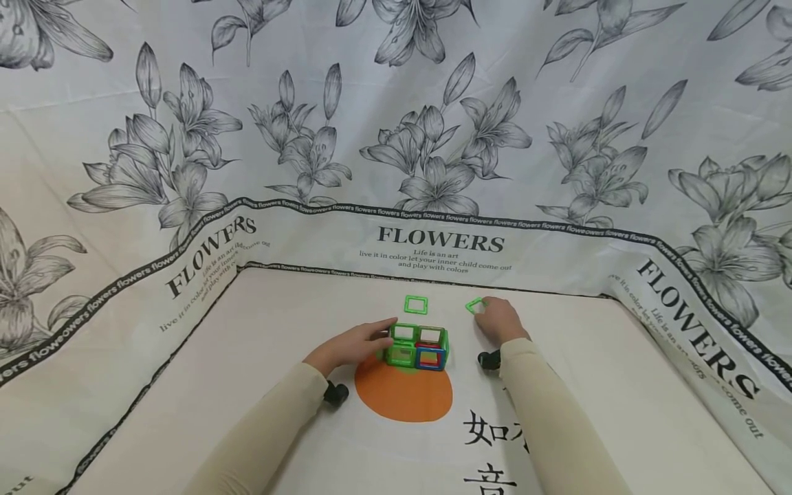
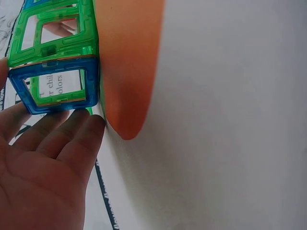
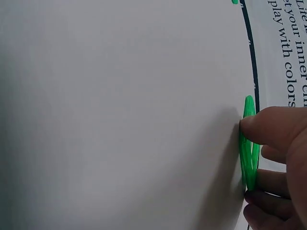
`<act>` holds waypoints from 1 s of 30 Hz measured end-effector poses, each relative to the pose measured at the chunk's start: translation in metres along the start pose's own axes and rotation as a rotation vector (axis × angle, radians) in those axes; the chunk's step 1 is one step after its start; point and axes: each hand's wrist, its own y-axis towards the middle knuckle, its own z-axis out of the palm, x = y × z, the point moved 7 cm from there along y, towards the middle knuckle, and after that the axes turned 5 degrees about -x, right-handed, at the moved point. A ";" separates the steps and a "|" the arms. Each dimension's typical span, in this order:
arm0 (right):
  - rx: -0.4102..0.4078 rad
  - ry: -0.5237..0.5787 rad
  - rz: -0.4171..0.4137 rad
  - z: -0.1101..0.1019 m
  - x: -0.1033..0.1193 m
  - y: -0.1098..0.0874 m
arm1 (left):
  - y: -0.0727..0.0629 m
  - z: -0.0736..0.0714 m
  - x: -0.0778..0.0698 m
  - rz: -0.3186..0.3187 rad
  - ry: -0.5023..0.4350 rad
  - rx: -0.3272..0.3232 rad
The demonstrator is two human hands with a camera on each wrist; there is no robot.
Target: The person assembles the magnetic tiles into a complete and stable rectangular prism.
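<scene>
A box-shaped block of magnetic tiles [image 1: 417, 348], with green, blue and red frames, stands at the top of an orange printed shape. My left hand [image 1: 357, 343] is at its left side. In the left wrist view the fingers [image 2: 79, 143] stretch out, with their tips at the edge of a blue square tile [image 2: 53, 64]. To the right of the block, my right hand [image 1: 500, 321] pinches a green magnetic tile [image 3: 248, 153] between thumb and fingers. That tile stands on edge, close over the white surface.
Behind the block lies a loose green square tile [image 1: 416, 313]. The white cloth carries the orange shape [image 1: 405, 399] and black characters [image 1: 485, 430] in front. Flower-printed fabric [image 1: 442, 240] rises at the back and both sides.
</scene>
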 end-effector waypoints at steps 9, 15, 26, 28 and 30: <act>-0.020 0.015 -0.005 -0.004 -0.003 -0.004 | 0.002 0.000 -0.002 -0.004 0.026 0.004; -0.031 0.036 -0.058 -0.003 -0.001 -0.009 | 0.002 0.001 0.000 -0.015 0.024 0.006; -0.042 -0.043 -0.200 -0.017 0.021 -0.023 | 0.002 0.000 -0.001 -0.011 -0.007 0.009; -0.046 -0.034 -0.202 -0.019 0.023 -0.026 | 0.002 0.000 -0.001 -0.010 -0.017 0.008; -0.043 -0.021 -0.195 -0.019 0.023 -0.029 | 0.004 0.001 -0.001 -0.010 -0.026 0.010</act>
